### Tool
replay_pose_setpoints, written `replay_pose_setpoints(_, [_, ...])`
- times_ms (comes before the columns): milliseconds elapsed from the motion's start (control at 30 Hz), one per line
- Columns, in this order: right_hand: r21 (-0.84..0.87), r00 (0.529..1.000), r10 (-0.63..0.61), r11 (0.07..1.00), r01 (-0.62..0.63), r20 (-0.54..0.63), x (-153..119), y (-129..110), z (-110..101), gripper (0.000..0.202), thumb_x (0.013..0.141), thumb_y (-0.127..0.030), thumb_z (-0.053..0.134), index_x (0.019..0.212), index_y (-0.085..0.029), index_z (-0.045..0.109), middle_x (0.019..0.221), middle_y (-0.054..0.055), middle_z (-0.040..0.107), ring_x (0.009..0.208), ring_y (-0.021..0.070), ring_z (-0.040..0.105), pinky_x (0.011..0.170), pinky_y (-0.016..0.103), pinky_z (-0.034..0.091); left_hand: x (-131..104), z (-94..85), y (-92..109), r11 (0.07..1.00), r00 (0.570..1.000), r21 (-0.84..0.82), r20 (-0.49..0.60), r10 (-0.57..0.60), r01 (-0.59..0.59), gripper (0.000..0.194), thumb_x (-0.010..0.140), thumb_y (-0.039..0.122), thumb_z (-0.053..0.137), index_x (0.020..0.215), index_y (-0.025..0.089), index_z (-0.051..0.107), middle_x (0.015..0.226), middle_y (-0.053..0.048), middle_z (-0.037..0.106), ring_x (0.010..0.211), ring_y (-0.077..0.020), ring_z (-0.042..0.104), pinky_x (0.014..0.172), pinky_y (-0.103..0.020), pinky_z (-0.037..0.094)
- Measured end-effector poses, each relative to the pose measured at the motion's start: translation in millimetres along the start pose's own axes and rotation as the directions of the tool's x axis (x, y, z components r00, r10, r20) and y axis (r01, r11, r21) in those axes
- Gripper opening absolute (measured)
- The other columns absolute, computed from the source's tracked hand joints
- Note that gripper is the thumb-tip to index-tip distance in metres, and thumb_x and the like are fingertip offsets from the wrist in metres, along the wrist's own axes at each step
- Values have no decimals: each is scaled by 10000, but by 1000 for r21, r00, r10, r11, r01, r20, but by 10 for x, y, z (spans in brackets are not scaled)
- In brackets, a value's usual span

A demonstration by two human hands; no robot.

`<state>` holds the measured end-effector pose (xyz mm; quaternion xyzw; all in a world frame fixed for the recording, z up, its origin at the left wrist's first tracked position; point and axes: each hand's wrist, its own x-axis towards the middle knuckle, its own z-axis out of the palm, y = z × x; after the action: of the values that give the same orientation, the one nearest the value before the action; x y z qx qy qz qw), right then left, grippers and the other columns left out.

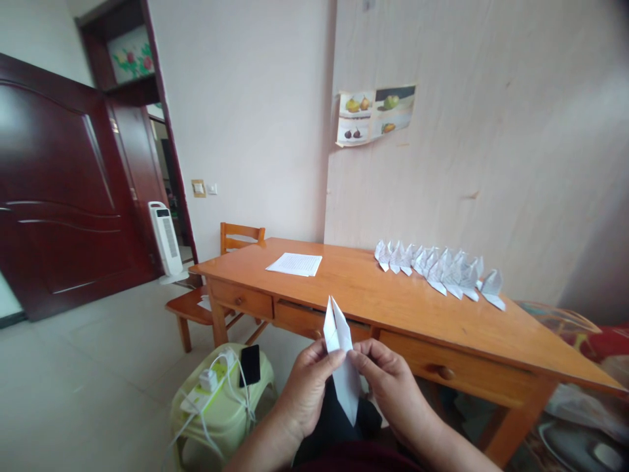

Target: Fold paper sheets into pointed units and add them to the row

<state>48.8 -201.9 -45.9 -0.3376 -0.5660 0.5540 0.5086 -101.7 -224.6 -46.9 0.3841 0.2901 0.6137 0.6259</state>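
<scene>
A narrow folded white paper [346,387] with two pointed tips at its top is held upright over my lap, in front of the table's near edge. My left hand [312,387] pinches its left side, thumb on the front. My right hand [388,377] grips its right edge between thumb and fingers, close to the left thumb. Several folded paper pieces [445,270] stand in rows at the back right of the wooden table [339,282]. A stack of printed sheets [295,264] lies flat on the table's left part.
At the lower left, a pale green stool [230,419] bears a power strip [209,390], white cables and a black phone [250,365]. A wooden chair [191,306] stands left of the table. Bags [584,413] lie at the lower right.
</scene>
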Motion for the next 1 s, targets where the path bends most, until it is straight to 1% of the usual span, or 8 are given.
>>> replay_pose_setpoints(200, [-23,1000,-22,1000,21,-15,-12,-12,34,340,836,-504,731,795,-174,659,679,-4,577,604,120,460,574,265,369,-6,-2,-9,997,996,52,-65,57,-54,276,790,331,799,924,107,711,839,-70,699,752,-163,599,724,-273,465])
replay_pose_setpoints(333, [-69,999,-36,997,35,-13,7,4,28,319,847,-495,724,838,-185,652,705,-6,581,614,123,476,572,260,379,-12,-12,-3,992,994,92,-63,91,-85,260,810,334,782,903,103,708,831,-70,694,745,-162,595,717,-270,462])
replay_pose_setpoints(433, [-73,997,-75,995,75,3,37,-27,35,313,835,-481,743,909,-187,665,770,11,606,682,145,514,617,272,408,-18,-4,8,990,996,115,-43,83,-77,284,820,345,774,960,104,714,840,-82,704,761,-182,611,739,-294,475])
replay_pose_setpoints(500, [-73,997,-67,995,69,30,52,-70,52,322,818,-479,758,921,-184,681,785,18,609,701,152,518,631,278,413,-27,6,14,990,997,125,-22,68,-64,310,823,359,771,998,110,713,838,-83,707,759,-192,617,736,-307,484])
replay_pose_setpoints(600, [-43,999,-12,999,14,46,56,-132,83,311,805,-483,766,830,-185,683,734,6,580,649,137,490,592,270,390,-46,20,22,985,997,156,3,74,-73,288,826,359,768,969,116,712,829,-76,704,748,-185,612,722,-296,479])
replay_pose_setpoints(733, [43,999,22,999,-24,34,38,-158,101,339,802,-466,774,679,-192,617,632,-31,487,566,109,416,536,257,340,-66,38,42,982,997,175,35,73,-78,243,845,346,751,934,125,704,828,-66,704,747,-172,611,719,-276,470])
replay_pose_setpoints(867, [97,1000,16,995,-19,27,19,-153,102,349,804,-429,784,647,-190,583,637,-40,463,582,104,407,551,250,336,-72,49,64,982,996,175,54,64,-73,238,850,347,745,919,123,703,834,-73,708,734,-164,600,706,-269,463])
replay_pose_setpoints(1000, [124,998,47,991,-53,47,15,-202,100,351,805,-431,784,652,-189,581,630,-40,476,578,103,404,548,250,321,-78,48,87,980,993,187,104,54,-73,232,876,334,714,973,124,722,854,-79,716,728,-164,595,710,-272,453])
